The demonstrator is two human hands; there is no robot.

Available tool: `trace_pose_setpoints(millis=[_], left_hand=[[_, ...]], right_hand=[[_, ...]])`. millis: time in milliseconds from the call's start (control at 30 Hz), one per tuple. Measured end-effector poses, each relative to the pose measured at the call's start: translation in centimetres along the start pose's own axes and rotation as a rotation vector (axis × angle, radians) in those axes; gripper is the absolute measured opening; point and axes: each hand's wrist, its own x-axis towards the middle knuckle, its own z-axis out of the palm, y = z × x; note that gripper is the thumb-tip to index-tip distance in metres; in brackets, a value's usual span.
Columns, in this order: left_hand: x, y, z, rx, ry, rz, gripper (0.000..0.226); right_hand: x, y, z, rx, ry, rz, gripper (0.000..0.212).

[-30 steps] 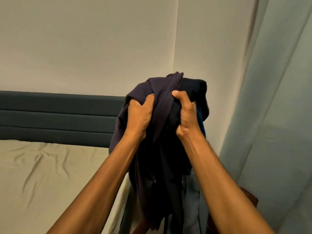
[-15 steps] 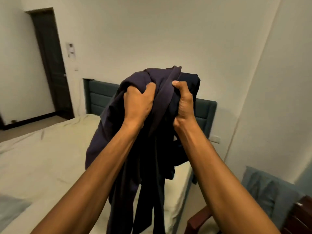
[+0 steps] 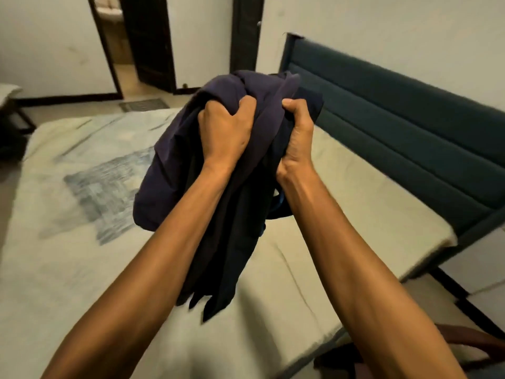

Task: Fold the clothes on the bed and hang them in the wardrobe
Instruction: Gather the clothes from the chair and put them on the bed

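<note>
Up above the bed (image 3: 82,269), both hands have a bunched navy garment (image 3: 175,170) (can't tell what kind) lifted clear of the sheet. Left hand (image 3: 225,132) and right hand (image 3: 296,132) each grip a fistful near its top, fingers curled tight. Teal headboard (image 3: 396,127) at 2 o'clock, open doorway (image 3: 120,50) at 11.

Both forearms are bare to the frame's edge, with no sleeves, watch or rings.
</note>
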Motion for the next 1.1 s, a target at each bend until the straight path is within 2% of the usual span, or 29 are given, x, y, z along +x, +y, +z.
trace_pose_setpoints(millis=[133, 267, 367, 500, 600, 733, 800, 867, 1000, 1100], left_hand=[[0.4, -6.7, -5.1, 0.087, 0.082, -0.101, 0.04], [-0.1, -13.3, -8.9, 0.154, 0.099, -0.248, 0.026], [-0.9, -18.0, -11.2, 0.186, 0.091, -0.334, 0.018], [-2.5, -23.9, -13.7, 0.213, 0.074, -0.483, 0.03], [-3.4, -26.8, -14.8, 0.215, 0.071, -0.579, 0.03], [-2.5, -28.3, -15.7, 0.203, 0.088, -0.554, 0.015], [-1.7, -28.3, -16.0, 0.204, 0.093, -0.494, 0.016], [-1.1, -28.8, -16.4, 0.18, 0.092, -0.435, 0.006], [-0.9, -32.1, -17.4, 0.262, 0.065, -0.418, 0.033], [-3.1, -38.9, -18.5, 0.42, -0.113, -0.607, 0.044]], right_hand=[[-1.0, 8.7, 1.4, -0.03, -0.027, 0.2, 0.048], [-2.6, 15.6, 1.4, -0.031, -0.048, 0.404, 0.029], [-3.2, 20.3, 0.5, -0.096, -0.014, 0.53, 0.029], [-4.5, 25.8, -0.8, -0.264, 0.041, 0.671, 0.038], [-5.1, 28.1, -1.4, -0.324, 0.055, 0.708, 0.027], [-4.1, 29.1, -0.7, -0.332, -0.015, 0.7, 0.017], [-3.3, 29.1, 0.0, -0.327, -0.065, 0.677, 0.018], [-2.2, 29.3, 0.2, -0.318, -0.117, 0.668, 0.021], [-0.5, 31.9, -1.7, -0.412, -0.175, 0.727, 0.024], [-0.7, 36.7, -5.8, -0.687, -0.118, 0.856, 0.044]])
